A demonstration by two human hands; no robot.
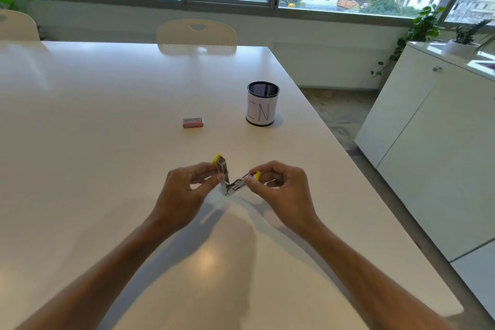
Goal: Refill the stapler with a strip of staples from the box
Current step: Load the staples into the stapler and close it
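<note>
A small metal stapler [231,185] with yellow ends is swung apart into a V just above the white table [107,115]. My left hand [184,193] pinches the arm that points up, and my right hand [281,187] pinches the other arm, which points right. The small red and grey staple box [192,123] lies flat on the table beyond the hands, apart from them. Whether staples sit in the stapler's channel is too small to tell.
A black mesh pen cup [262,104] with a white label marked "IN" stands right of the box. The table's right edge runs diagonally close to my right arm. A white chair [196,32] stands at the far side and a white cabinet [428,128] on the right.
</note>
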